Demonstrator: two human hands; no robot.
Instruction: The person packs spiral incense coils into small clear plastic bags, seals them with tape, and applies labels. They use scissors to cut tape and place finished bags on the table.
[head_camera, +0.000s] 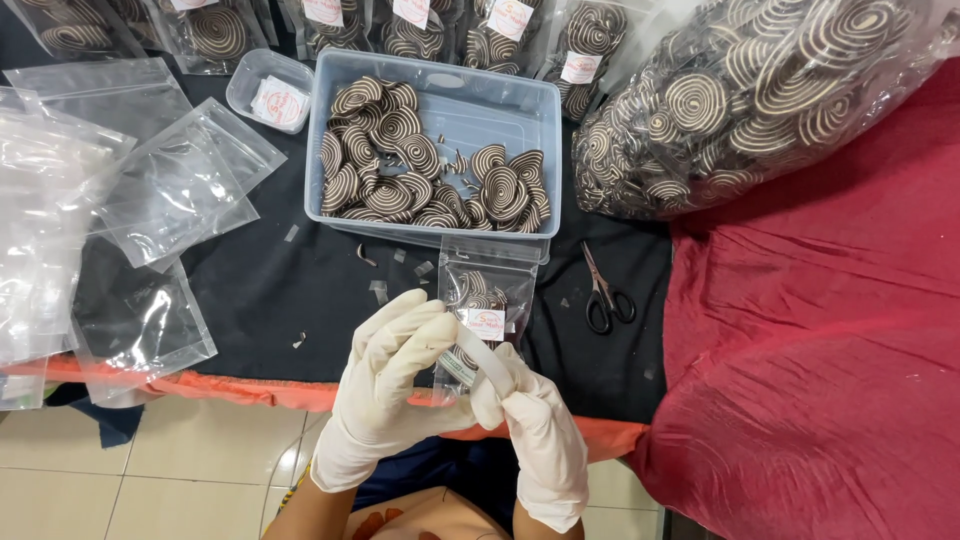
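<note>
Between my two gloved hands I hold a strip of label backing (478, 350), white and curved, just above the table's near edge. My left hand (392, 370) has its fingers (425, 335) closed together on the strip's left end; my right hand (535, 425) pinches the other end between thumb and fingertips. Right behind the strip lies a small clear pouch (487, 290) with a few brown-and-cream spiral cookies inside and a label on its front, flat on the black cloth (270, 280). Beyond the pouch sits a clear plastic tub (500, 105) partly filled with the same spiral cookies. A pair of scissors (603, 292) lies to the right of the pouch, near a red cloth (820, 330). Empty clear pouches (160, 190) are piled at the left, and a big bag of cookies (740, 90) rests at the upper right.
</note>
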